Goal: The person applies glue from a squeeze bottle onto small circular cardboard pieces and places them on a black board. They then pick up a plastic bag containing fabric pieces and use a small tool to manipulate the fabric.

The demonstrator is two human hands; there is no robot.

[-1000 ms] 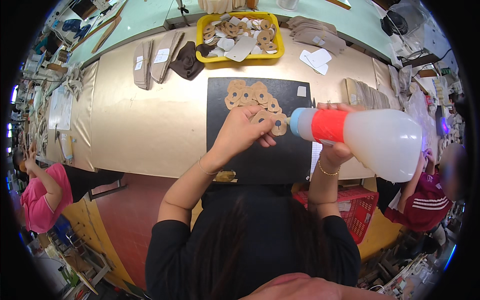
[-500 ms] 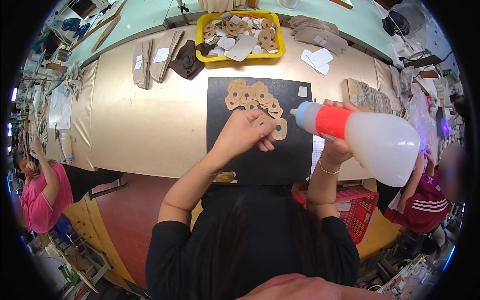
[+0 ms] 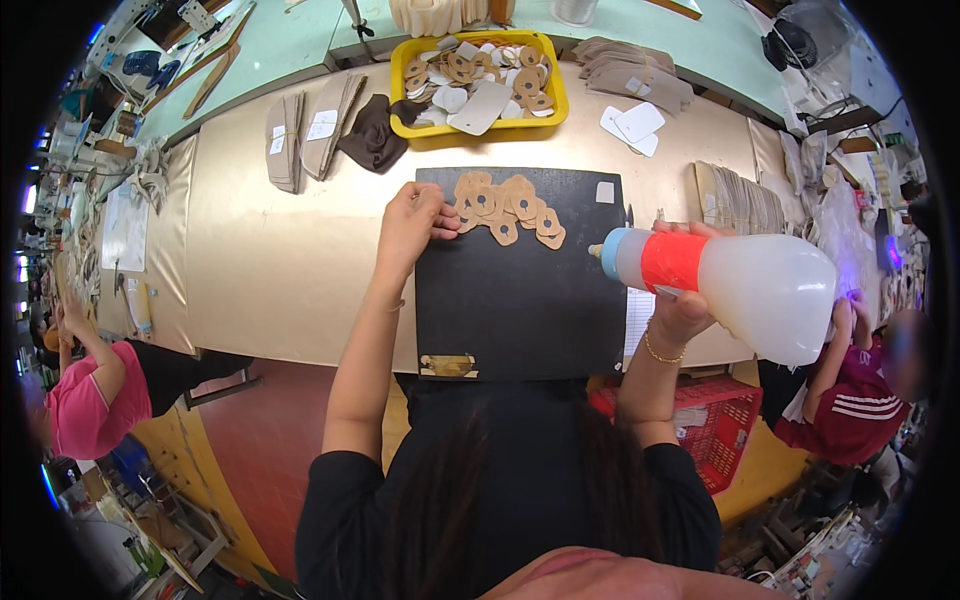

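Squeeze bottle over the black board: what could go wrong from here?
1. The squeeze bottle lies nearly level in the right hand, nozzle over the black board; it may drip off target.
2. The left hand touches the overlapping tan pieces; a nudge could scatter them.

Just right of the left hand's fingers (image 3: 432,205) the cut pieces (image 3: 508,208) lie on the board (image 3: 520,290); beyond them the tray (image 3: 478,72); far right, the bottle (image 3: 735,285)
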